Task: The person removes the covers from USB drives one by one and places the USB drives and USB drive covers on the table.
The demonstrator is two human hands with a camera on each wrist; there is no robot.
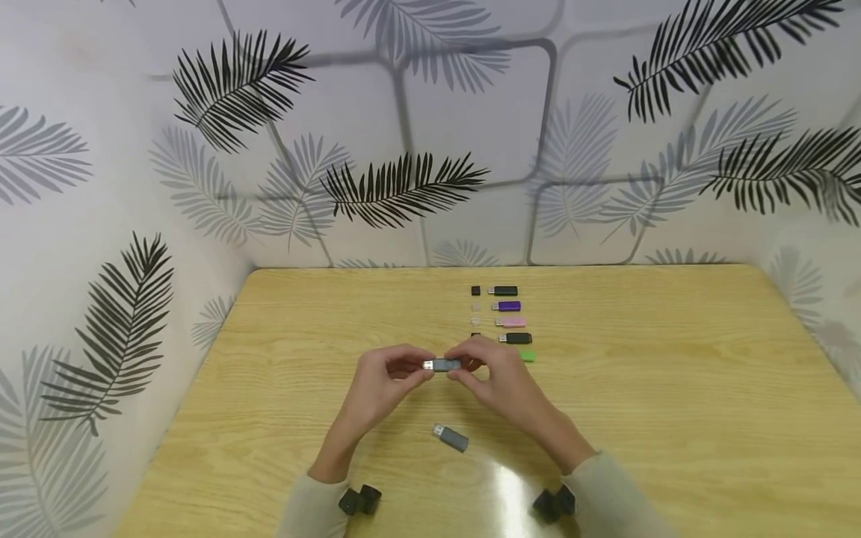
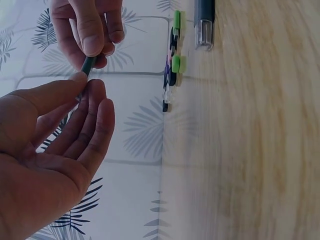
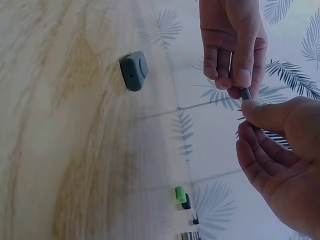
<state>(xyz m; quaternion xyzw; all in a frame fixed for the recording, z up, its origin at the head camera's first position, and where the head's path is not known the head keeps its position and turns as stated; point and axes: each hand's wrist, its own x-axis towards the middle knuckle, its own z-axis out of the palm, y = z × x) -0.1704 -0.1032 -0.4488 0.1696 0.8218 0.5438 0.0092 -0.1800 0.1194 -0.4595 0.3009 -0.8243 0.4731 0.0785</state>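
Observation:
A grey USB stick is held level above the table between both hands, its metal plug toward the left. At the plug end, my left hand pinches it with thumb and fingertips. My right hand pinches the other end of the body. In both wrist views the fingers hide most of the stick. A second grey USB stick lies on the table nearer to me, its bare plug pointing up and left.
Beyond the hands is a column of USB sticks: black, purple, pink, another black and a green one partly behind the right hand. Small caps lie left of them. A leaf-patterned wall covering borders the table.

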